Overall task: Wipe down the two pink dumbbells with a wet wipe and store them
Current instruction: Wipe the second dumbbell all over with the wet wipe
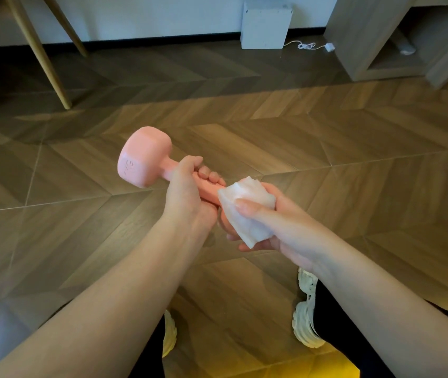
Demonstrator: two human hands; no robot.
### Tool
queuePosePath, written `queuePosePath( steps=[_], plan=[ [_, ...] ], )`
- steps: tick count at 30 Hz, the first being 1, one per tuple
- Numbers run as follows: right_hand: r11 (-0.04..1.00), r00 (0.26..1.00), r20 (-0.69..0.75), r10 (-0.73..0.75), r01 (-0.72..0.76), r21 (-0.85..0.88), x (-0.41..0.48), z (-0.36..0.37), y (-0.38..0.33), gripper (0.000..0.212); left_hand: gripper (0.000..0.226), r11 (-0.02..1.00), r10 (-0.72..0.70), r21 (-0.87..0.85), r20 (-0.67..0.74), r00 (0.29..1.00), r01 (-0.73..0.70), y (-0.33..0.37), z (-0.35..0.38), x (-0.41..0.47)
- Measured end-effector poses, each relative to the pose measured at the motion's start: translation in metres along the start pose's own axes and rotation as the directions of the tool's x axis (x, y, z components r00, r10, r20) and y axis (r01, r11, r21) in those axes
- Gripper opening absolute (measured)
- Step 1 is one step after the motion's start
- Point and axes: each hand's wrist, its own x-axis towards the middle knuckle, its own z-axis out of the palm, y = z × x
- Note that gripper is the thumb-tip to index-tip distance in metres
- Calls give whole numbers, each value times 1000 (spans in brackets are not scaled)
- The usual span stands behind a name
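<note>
A pink dumbbell (pixel 143 156) hangs in the air above the wooden floor, its far head up and to the left. My left hand (pixel 187 192) grips its handle, fingers curled round the bar. My right hand (pixel 269 227) holds a white wet wipe (pixel 247 211) wrapped over the near head of the dumbbell, thumb on top of the wipe; that head is hidden under the wipe. Only one dumbbell is in view.
Herringbone wood floor (pixel 326 159) all around. Wooden chair legs (pixel 37 53) stand at the back left, a white box (pixel 265 23) with a cable against the wall, a grey low shelf unit (pixel 397 36) at the back right. My white shoes (pixel 306 309) are below my arms.
</note>
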Motion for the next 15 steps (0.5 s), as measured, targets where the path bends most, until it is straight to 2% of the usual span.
queuePosePath(
  steps=[4,8,11,13,15],
  plan=[
    [1000,999,47,3,-4,14,2,0,3,51,31,1000,7,-1,-18,1000,-7,-1,0,-1],
    [994,981,192,-34,13,111,3,-9,0,59,31,1000,13,-8,-13,1000,-13,4,1,3],
    [998,992,113,-57,54,30,7,-1,4,65,31,1000,10,-10,-10,1000,-10,6,2,4],
    [998,996,63,-65,64,20,10,5,5,53,30,1000,12,-9,-13,1000,-12,5,2,5],
    [996,994,70,-85,87,-16,10,6,1,40,29,1000,2,-21,-15,1000,-2,5,3,5]
  ],
)
